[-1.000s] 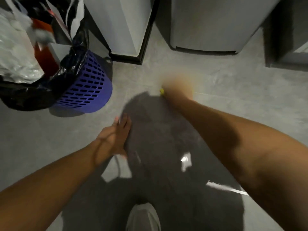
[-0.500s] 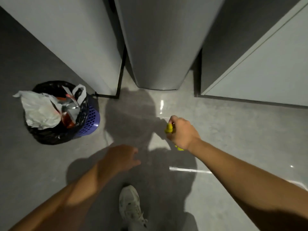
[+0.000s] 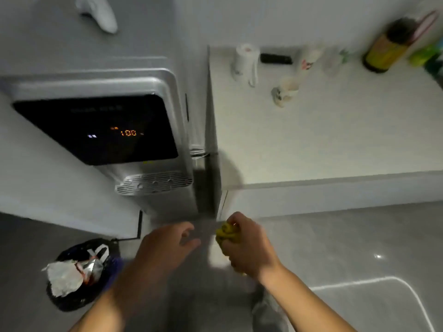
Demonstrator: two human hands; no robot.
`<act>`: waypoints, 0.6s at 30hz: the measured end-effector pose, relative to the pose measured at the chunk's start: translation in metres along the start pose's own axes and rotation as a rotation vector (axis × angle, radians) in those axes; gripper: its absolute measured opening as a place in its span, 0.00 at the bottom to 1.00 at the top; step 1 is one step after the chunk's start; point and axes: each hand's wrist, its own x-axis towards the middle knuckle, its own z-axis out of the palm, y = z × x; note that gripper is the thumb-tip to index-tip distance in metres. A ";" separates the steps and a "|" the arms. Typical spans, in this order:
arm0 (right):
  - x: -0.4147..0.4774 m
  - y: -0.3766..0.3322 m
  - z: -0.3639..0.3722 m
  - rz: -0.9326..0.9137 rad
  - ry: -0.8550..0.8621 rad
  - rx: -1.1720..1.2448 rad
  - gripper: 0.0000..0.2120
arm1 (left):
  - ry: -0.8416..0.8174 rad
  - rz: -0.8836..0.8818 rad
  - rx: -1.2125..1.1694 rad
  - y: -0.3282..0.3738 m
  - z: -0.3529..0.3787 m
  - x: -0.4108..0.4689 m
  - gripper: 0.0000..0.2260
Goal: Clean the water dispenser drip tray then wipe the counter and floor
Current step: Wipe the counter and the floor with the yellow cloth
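Left of the water dispenser (image 3: 105, 130) and lower down, a bin (image 3: 79, 274) lined with a black bag sits on the floor (image 3: 335, 248). In front of the dispenser, the left hand (image 3: 165, 245) hovers empty with fingers loosely curled, blurred. Just right of it, the right hand (image 3: 247, 248) is clenched around a yellow cloth (image 3: 226, 233), below the white counter (image 3: 323, 130) that stands right of the dispenser.

Water dispenser (image 3: 100, 121) black panel: orange digits, apparently "100"; rest unreadable.
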 end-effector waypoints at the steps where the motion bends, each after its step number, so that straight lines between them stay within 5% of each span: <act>1: 0.002 -0.002 -0.028 -0.011 0.035 -0.030 0.10 | 0.031 0.017 0.003 0.030 -0.011 0.007 0.22; 5: 0.028 0.002 -0.140 -0.157 0.138 -0.115 0.10 | 0.149 0.057 -0.038 0.136 -0.046 0.051 0.18; 10: 0.082 0.018 -0.269 -0.179 0.165 -0.206 0.10 | 0.102 0.101 -0.020 0.225 -0.072 0.131 0.21; 18: 0.191 0.072 -0.368 -0.109 0.243 -0.579 0.12 | -0.067 0.019 0.052 0.252 -0.068 0.238 0.38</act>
